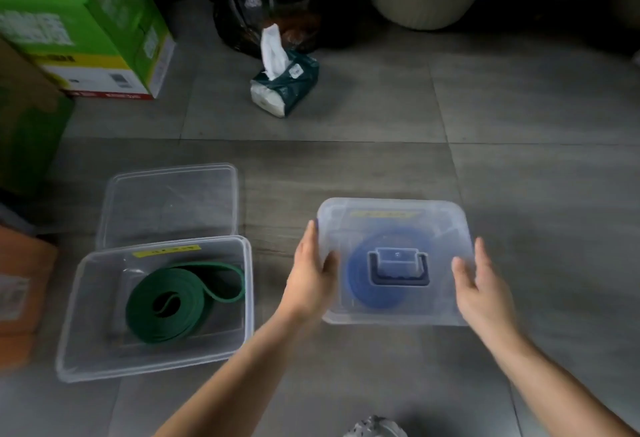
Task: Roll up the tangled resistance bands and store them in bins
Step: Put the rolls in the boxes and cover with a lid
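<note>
A clear bin stands on the floor at centre right with a clear lid on it. A rolled blue resistance band shows through the lid. My left hand lies against the lid's left edge, fingers straight and thumb on top. My right hand is at the lid's right edge, fingers straight, thumb touching the lid. To the left, a second clear bin stands without a lid and holds a rolled green resistance band whose loose end loops toward the bin's right wall.
A loose clear lid lies flat behind the left bin. A tissue pack sits further back, with a green carton at far left, a black bag and a beige basin behind. A grey shoe is at the bottom edge.
</note>
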A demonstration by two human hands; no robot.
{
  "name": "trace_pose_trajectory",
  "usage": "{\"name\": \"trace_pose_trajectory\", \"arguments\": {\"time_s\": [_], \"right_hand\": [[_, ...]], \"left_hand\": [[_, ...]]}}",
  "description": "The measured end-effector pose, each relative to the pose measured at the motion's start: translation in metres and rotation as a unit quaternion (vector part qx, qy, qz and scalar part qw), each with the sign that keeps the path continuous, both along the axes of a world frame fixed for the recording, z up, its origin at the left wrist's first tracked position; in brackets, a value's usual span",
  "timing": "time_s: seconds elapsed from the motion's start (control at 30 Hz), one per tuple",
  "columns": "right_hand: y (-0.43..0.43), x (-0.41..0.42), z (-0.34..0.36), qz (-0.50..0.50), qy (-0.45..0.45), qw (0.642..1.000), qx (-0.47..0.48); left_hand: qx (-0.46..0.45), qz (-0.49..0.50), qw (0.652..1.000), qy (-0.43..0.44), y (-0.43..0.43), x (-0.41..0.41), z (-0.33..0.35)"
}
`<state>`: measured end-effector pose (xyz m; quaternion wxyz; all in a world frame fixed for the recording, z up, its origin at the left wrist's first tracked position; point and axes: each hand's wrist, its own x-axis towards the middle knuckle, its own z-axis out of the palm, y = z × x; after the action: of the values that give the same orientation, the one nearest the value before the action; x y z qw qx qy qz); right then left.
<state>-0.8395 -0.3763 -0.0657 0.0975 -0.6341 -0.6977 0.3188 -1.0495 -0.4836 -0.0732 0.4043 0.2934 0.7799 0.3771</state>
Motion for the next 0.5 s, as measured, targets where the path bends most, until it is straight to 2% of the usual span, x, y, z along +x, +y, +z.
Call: {"name": "trace_pose_trajectory", "arguments": {"time_s": [0.1,0.2,0.37,0.43,0.5], "right_hand": [[0.014,-0.037,0.017,0.074,0.007,0.991,0.108],[0.008,-0.098,0.034,0.197,0.061,0.970,0.131],[-0.019,-0.213,0.031,0.378,0.108,0.918,0.046],[-0.027,-0.251,0.024,0.406,0.075,0.910,-0.027],[-0.028,-0.281,0.013,0.405,0.018,0.910,-0.090]], "left_hand": [[0.001,-0.004,0.999,0.043,0.009,-0.040,0.012],[-0.020,0.044,0.995,0.090,-0.005,-0.102,0.031],[-0.192,0.075,0.956,0.206,-0.066,-0.202,0.032],[-0.231,0.111,0.941,0.223,-0.088,-0.230,0.028],[-0.231,0.133,0.937,0.224,-0.102,-0.257,0.016]]}}
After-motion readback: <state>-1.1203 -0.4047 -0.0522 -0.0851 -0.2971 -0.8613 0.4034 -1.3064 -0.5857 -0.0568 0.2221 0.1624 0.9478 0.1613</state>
